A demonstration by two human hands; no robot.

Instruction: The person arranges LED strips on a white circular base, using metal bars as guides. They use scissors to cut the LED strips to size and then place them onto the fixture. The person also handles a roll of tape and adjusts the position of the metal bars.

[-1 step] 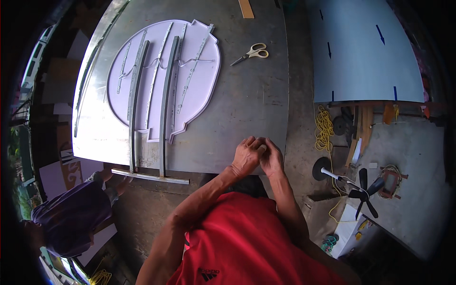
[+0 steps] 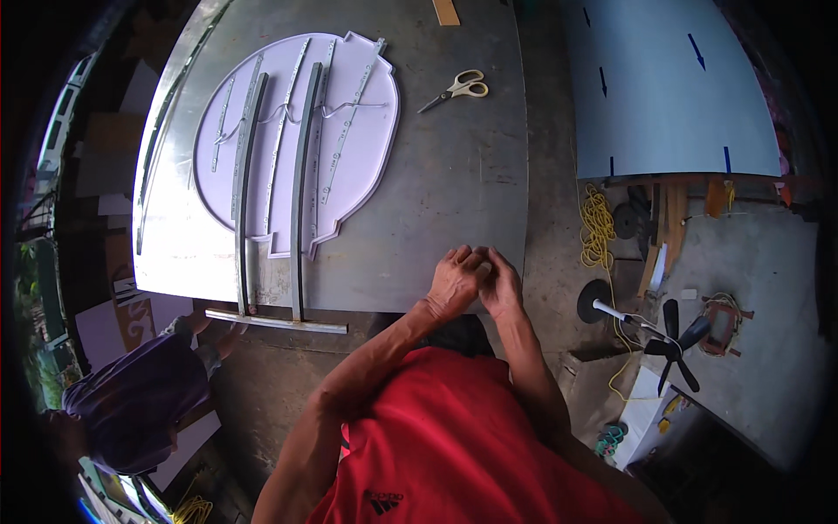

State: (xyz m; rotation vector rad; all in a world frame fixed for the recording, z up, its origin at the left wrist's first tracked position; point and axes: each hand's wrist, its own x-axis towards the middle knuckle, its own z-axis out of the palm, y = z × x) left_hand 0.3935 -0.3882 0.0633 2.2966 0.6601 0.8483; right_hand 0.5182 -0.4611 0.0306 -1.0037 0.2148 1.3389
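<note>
Over the near edge of the flat grey metal tabletop [image 2: 428,201], the bare left hand [image 2: 455,285] and right hand [image 2: 502,285] meet, fingers curled, any hold impossible to tell; a steady touch should help.

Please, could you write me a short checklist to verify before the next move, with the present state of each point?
1. Both hands empty: cannot tell; the left hand and right hand meet, hiding what may be between.
2. Scissors away from both hands: ok, lying farther up the table.
3. Metal frame wholly over the table: not ok, its crossbar lies past the near edge.
4. Co-worker's hand off the crossbar: cannot tell, it is very close.
</note>
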